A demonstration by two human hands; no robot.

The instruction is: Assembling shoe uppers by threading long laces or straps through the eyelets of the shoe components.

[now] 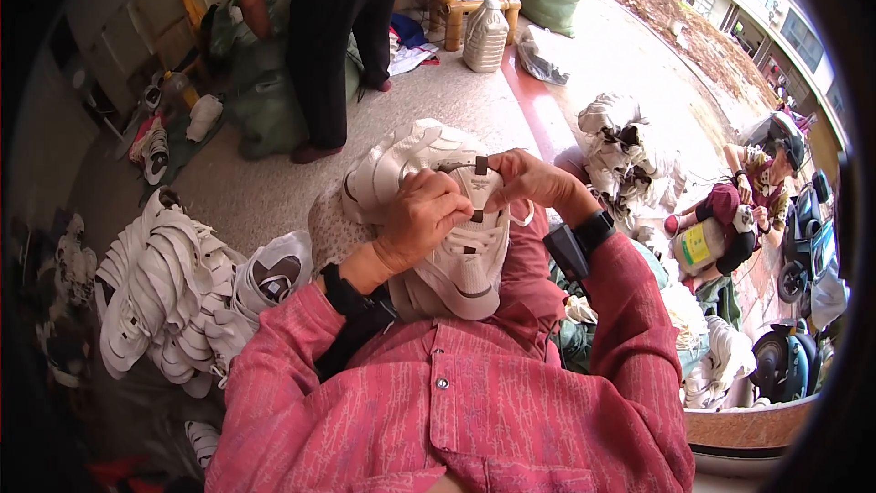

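A white shoe upper (464, 278) lies across my lap, its toe toward my body. My left hand (422, 219) is closed over its left side, fingers bent and fingertips at the lace edge; what lies under them is partly hidden. On the right, my right hand (534, 181) pinches the edge of the upper's tongue (478, 184), which has a dark tab at its top. Beyond my hands, more white shoe uppers (392, 157) lie stacked on my lap, touching the one I hold.
Piles of white uppers lie at my left (164, 283) and far right (630, 151). A person in dark trousers (319, 46) stands ahead beside green sacks (265, 110). A plastic jug (485, 36) stands near a bamboo chair (453, 9). Another person (762, 178) sits at the right near scooters (803, 246).
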